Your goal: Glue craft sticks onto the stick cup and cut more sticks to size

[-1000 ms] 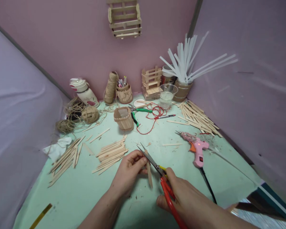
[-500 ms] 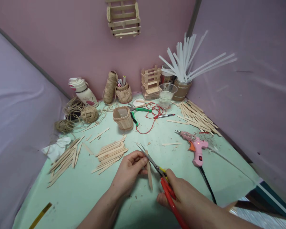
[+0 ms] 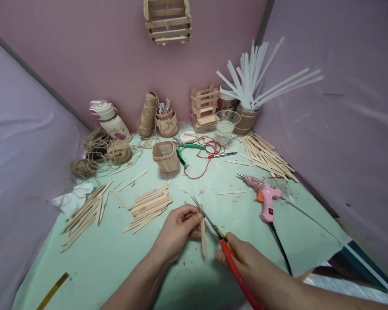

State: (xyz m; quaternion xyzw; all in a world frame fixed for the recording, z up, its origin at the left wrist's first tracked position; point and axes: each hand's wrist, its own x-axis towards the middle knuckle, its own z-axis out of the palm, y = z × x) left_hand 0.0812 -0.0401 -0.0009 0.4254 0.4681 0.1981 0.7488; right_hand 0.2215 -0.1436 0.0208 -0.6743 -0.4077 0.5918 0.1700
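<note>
Between thumb and fingers, my left hand (image 3: 185, 226) pinches a flat wooden craft stick (image 3: 204, 241) near its upper end. My right hand (image 3: 242, 254) is wrapped round the handles of red-handled scissors (image 3: 230, 259). Their thin metal blades cross the stick's top, close to my left fingertips, and look nearly closed. To the left of my left hand lies a stack of craft sticks (image 3: 151, 206). Behind it stands a small square pot made of sticks (image 3: 167, 159), upright.
A pink glue gun (image 3: 265, 198) with a black cord lies at right. Beyond are green-handled pliers (image 3: 194, 147), red cord (image 3: 210, 148), a clear cup (image 3: 225, 129) and loose sticks (image 3: 271, 159). Twine balls (image 3: 119, 152) and a bottle (image 3: 111, 122) stand back left; more sticks (image 3: 84, 219) lie left.
The scissor handles have come closer together and the blades have narrowed over the stick's top. Both hands stay nearly in place; the whole view has shifted slightly.
</note>
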